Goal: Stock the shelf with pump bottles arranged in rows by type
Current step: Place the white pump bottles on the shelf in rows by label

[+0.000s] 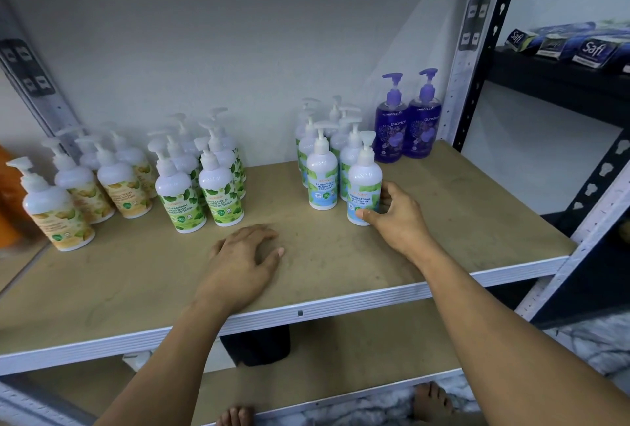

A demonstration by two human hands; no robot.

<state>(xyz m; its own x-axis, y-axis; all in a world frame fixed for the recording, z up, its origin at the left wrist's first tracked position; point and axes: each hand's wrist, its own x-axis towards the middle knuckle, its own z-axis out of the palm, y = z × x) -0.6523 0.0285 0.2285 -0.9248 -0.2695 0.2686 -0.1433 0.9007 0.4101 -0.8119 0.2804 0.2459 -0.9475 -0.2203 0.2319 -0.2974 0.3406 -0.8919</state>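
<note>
— Tan pressed-board shelf [443,221], matte and scuffed, with a ribbed pale metal edge along the near side. Bottles?

— Four types, all round plastic pump bottles. Far right: two translucent purple bottles [405,125], dark liquid, purple pumps. Left of them, a white cool mint group [322,170] with blue-green labels. Mid-left, a white green-leaf group [180,197]. Far left, a yellow-label group [85,193], with one standing nearer than the others.

— Right hand?

— The right hand [399,217] grasps the held mint bottle [364,183], which stands upright on the board at the near right end of its group. The thumb is across the lower label and the fingers are curled round the bottle's right side.

— Left hand?

— The left hand [243,255] lies palm down on bare board, near centre. Its fingers are relaxed and slightly bent, holding nothing, well apart from any bottle.

— Anything else?

— A perforated metal upright [463,50] stands at the far right corner. Glossy blue boxes [589,50] sit on a dark shelf to the right. There's an orange shape [6,193] at the left edge, can't tell what it is.
</note>
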